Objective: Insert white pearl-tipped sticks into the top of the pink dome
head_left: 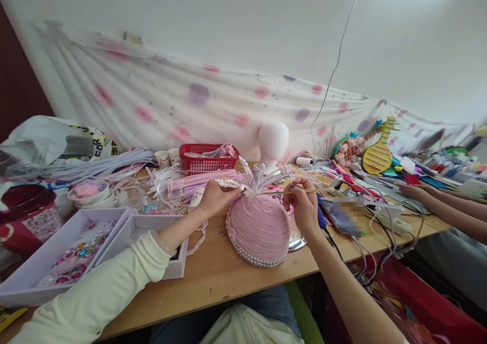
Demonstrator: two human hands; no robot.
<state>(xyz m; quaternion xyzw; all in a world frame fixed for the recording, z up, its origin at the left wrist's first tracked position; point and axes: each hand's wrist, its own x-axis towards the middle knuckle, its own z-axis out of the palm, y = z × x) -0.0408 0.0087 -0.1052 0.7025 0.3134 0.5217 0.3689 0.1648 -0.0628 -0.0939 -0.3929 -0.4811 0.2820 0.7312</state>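
A pink, dome-shaped headpiece (258, 227), wrapped in fine cord and edged with pearl beads (256, 260), stands on the table in front of me. White and lilac stems with beads (258, 176) rise in a tuft from its top. At the tuft's left side, my left hand (216, 198) is closed, pinching a pearl-beaded strand (230, 183); its fingertips are partly hidden. My right hand (303, 202) is closed around a thin wooden stick (273, 193), whose far end reaches the base of the tuft.
Behind stand a white foam head (273, 140) and a red basket (207, 153). White trays (114, 222) with gems lie left. To the right are scissors (297, 244), a phone (344, 217), cables (380, 217), a yellow lute-shaped craft (377, 153) and another person's hand (413, 192).
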